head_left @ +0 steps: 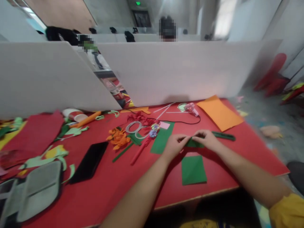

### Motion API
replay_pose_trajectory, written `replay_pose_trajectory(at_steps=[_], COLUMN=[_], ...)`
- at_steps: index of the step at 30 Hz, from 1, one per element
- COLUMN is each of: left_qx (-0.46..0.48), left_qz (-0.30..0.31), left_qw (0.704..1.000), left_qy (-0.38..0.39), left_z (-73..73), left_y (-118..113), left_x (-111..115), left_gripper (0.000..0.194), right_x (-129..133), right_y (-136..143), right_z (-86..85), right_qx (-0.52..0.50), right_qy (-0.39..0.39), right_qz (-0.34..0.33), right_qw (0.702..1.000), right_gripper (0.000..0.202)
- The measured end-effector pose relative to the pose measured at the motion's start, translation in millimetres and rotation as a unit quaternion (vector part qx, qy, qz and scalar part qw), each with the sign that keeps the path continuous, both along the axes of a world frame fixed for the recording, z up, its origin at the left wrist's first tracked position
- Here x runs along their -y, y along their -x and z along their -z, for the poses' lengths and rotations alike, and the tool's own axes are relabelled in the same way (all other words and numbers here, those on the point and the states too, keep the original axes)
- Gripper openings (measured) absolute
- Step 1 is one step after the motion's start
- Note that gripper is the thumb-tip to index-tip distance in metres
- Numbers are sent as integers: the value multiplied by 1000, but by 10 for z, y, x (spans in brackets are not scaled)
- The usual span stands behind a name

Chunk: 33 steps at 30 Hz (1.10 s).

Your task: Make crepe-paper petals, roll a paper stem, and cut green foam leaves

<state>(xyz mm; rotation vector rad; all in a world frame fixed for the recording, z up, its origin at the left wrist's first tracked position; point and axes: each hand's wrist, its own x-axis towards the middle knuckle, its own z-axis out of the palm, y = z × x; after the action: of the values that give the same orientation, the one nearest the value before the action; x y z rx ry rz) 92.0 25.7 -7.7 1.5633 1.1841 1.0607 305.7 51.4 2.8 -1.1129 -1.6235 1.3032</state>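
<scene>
My left hand (177, 144) and my right hand (206, 139) meet over the red table, fingertips pinched together on a small green paper piece (195, 142). Its folds are partly hidden by my fingers. Just below lies a green paper square (194, 170), flat on the table. Left of my left hand rests a larger green sheet (158, 144) with a small pink paper (164, 125) by its upper part. A dark green utility knife (223, 136) lies beyond my right hand.
A pink glue gun (192, 109) with a black cord and an orange sheet (218, 112) lie toward the back. Left are an orange paper flower (118, 138), a black phone (89, 162), a grey case (40, 190) and paper scraps. A white partition (180, 72) borders the far edge.
</scene>
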Motion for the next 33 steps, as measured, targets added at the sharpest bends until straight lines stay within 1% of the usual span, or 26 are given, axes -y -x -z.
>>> replay_pose_trajectory(at_steps=[3,5,9,12,17,21,23,26,29,33], left_qx=[8,17,56,70,67,59,48,43,43,43], left_qz=[9,8,-20,-40,-26,-18,-11,0,-1,-2], left_qw=[999,997,994,992,991,995,996,996,995,995], left_qy=[49,73,87,94,113,77,74,83,88,93], left_z=[-3,-29,-107,-134,-68,-30,-25,-14,7,19], left_y=[4,-1,-13,-2,21,7,5,19,38,47], left_x=[17,25,27,18,-6,-19,-27,-43,-62,-71], left_gripper=[47,46,46,48,48,40,38,39,42,43], right_x=[12,13,-13,-42,-30,21,34,28,10,6], right_y=[6,8,1,-6,5,28,37,42,38,33], right_z=[31,50,73,76,64,60,65,79,93,95], right_qx=[-15,-18,-28,-51,-59,-45,-48,-72,-93,-96], right_qy=[7,13,46,69,79,84,89,96,109,121], right_qz=[0,5,21,27,23,6,0,0,2,0], right_qw=[1000,1000,998,996,995,995,995,993,990,988], right_gripper=[31,32,36,39,39,42,42,44,46,46])
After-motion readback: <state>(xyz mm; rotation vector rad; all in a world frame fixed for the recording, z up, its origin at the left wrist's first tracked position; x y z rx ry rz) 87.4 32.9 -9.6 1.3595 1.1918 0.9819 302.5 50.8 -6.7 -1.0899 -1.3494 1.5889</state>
